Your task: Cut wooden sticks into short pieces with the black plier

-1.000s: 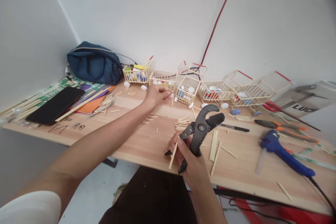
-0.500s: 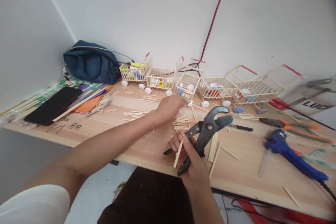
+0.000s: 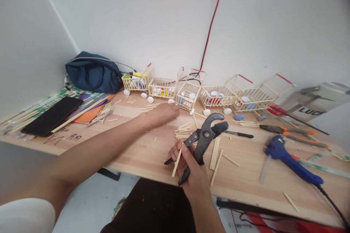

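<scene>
Wooden stick (image 3: 177, 162) and hooked shears (image 3: 207, 134) sit gripped in right hand (image 3: 193, 167); left hand (image 3: 162, 113) curled, contents unclear. Five stick carts (image 3: 189, 97) beyond look built; short sticks (image 3: 182, 130) between hands lie unassembled.

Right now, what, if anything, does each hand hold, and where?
The right hand grips the black cutter by its handles and pinches a wooden stick near its upper end. Whether the left hand holds anything cannot be told.

The left hand (image 3: 164, 113) is nearer the worktop's (image 3: 144, 149) front edge than a second ago. A white wheel (image 3: 150, 99) of the second cart (image 3: 157, 88) from the left now shows.
</scene>
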The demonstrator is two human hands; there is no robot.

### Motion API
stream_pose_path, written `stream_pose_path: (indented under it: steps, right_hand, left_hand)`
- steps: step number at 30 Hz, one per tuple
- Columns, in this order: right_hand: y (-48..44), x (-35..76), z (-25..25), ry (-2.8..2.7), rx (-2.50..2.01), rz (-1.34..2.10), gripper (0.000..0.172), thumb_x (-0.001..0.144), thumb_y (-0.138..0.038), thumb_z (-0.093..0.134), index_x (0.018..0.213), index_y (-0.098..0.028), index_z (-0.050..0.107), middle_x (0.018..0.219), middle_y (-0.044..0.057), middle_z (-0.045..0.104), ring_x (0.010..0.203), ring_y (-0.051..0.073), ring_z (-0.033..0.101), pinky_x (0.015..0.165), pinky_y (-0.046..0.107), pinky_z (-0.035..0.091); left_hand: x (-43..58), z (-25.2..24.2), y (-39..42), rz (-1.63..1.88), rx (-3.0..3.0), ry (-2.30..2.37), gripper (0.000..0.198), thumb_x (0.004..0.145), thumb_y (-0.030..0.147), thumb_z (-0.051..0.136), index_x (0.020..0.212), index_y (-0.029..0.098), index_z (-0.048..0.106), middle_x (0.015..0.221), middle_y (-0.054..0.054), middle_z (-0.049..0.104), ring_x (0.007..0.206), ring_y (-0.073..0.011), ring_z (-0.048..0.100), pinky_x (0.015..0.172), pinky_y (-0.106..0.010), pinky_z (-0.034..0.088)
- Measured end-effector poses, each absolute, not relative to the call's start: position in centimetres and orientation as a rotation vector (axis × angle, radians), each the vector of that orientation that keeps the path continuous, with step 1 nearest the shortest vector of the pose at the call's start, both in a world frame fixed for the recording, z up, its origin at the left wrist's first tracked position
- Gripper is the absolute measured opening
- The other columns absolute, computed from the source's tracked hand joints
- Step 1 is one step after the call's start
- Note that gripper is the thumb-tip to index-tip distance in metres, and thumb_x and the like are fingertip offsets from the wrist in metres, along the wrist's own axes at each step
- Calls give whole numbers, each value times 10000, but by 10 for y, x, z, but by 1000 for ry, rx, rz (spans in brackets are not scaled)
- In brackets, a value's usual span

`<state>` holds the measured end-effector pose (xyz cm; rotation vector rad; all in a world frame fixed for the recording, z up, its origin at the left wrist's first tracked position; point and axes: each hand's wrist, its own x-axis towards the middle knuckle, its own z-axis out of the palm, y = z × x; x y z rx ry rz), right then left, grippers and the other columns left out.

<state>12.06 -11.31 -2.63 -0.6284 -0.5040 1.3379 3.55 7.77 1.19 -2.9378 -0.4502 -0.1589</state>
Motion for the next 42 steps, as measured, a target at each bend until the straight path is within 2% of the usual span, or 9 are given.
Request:
stream_pose_path:
  steps: [4, 8, 11, 18, 23, 29, 32, 37, 42]
  right_hand:
    - [-112, 121, -28, -532, -625, 1327, 119, 838, -295, 672, 770, -208, 628, 727, -13, 465, 679, 122, 445, 641, 275, 358]
    - [-112, 121, -29, -540, -613, 1343, 121, 844, -291, 665, 768, -207, 624, 728, -15, 461, 666, 117, 446, 629, 273, 357]
    - [-112, 120, -28, -558, -615, 1335, 121, 838, -297, 668, 770, -209, 620, 726, -13, 470, 670, 123, 451, 636, 283, 360]
    - [-111, 120, -23, -525, -652, 1329, 169, 810, -332, 690, 730, -210, 606, 694, -14, 452, 650, 130, 429, 628, 292, 348]
    - [-112, 120, -23, -532, -649, 1346, 148, 822, -323, 676, 745, -213, 612, 698, -11, 442, 657, 133, 430, 635, 296, 356]
    - [-112, 120, -25, -525, -667, 1327, 158, 809, -329, 688, 739, -214, 605, 703, -8, 445, 660, 138, 429, 631, 301, 370]
    - [-112, 120, -25, -533, -668, 1330, 155, 814, -325, 684, 743, -212, 607, 712, -6, 445, 669, 136, 423, 639, 297, 379]
    - [-112, 119, -25, -551, -661, 1329, 148, 818, -318, 682, 749, -209, 610, 714, -2, 451, 677, 134, 416, 646, 293, 387]
    - [-112, 119, -23, -582, -704, 1344, 200, 802, -366, 693, 739, -201, 598, 696, -1, 454, 658, 138, 431, 621, 298, 380]
  left_hand:
    - [31, -1, 85, -498, -3095, -638, 195, 913, 151, 425, 910, 141, 619, 918, -81, 638, 834, -172, 575, 742, -274, 418]
    - [35, -9, 87, -1187, -3197, -1141, 147, 822, 111, 473, 821, 138, 617, 712, -15, 625, 676, -133, 568, 665, -235, 416]
    - [38, -7, 86, -1405, -3224, -1324, 179, 783, 93, 467, 809, 128, 641, 626, 8, 603, 598, -120, 556, 631, -225, 418]
    - [29, 0, 72, -1028, -3226, -1081, 260, 815, 101, 476, 950, 154, 692, 899, -53, 707, 841, -168, 618, 765, -261, 435]
    - [20, 6, 56, -498, -3382, -638, 253, 766, 16, 492, 864, 151, 682, 875, -65, 658, 840, -165, 589, 770, -253, 421]
    - [17, 7, 47, -430, -3386, -549, 175, 820, 63, 488, 784, 154, 633, 840, -53, 606, 824, -162, 544, 751, -254, 407]
    - [14, 8, 53, -690, -3404, -732, 147, 784, 64, 507, 741, 150, 619, 783, -36, 615, 769, -150, 543, 721, -250, 402]
    - [24, 8, 76, -1587, -3293, -1354, 35, 715, 146, 613, 749, 141, 618, 724, -2, 634, 660, -118, 556, 656, -229, 425]
    - [48, 0, 93, -1847, -2984, -1736, 20, 667, 148, 627, 676, 137, 640, 607, 14, 604, 564, -102, 523, 574, -213, 393]
